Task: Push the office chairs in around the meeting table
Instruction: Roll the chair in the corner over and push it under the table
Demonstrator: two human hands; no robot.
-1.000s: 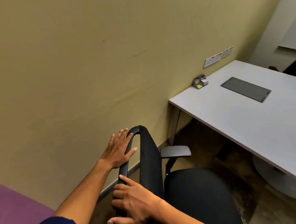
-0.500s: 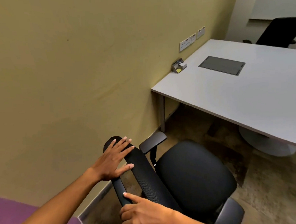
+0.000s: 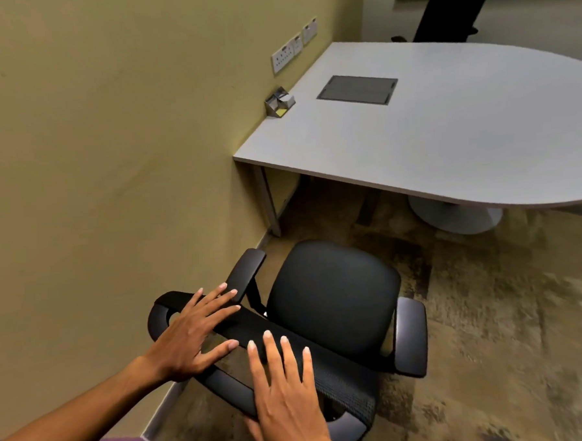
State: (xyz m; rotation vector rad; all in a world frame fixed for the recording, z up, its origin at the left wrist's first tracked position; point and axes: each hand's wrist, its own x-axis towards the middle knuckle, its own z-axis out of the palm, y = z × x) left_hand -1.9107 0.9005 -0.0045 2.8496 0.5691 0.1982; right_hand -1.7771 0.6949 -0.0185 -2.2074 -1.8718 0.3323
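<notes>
Both hands flat on the backrest of a black office chair (image 3: 334,305), short of the desk (image 3: 446,131).

The left hand (image 3: 191,333) lies on the top left of the backrest, fingers spread wide, gripping nothing. The right hand (image 3: 285,389) rests flat nearer its middle, fingers straight and slightly apart. The chair stands near the left wall (image 3: 110,145), its seat facing the desk's near edge but apart from it. A second chair (image 3: 450,9) sits at the far side.

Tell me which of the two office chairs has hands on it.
The near office chair, by the wall: the left hand and right hand lie flat on its backrest top. The far office chair, beyond the meeting table, is untouched.
</notes>
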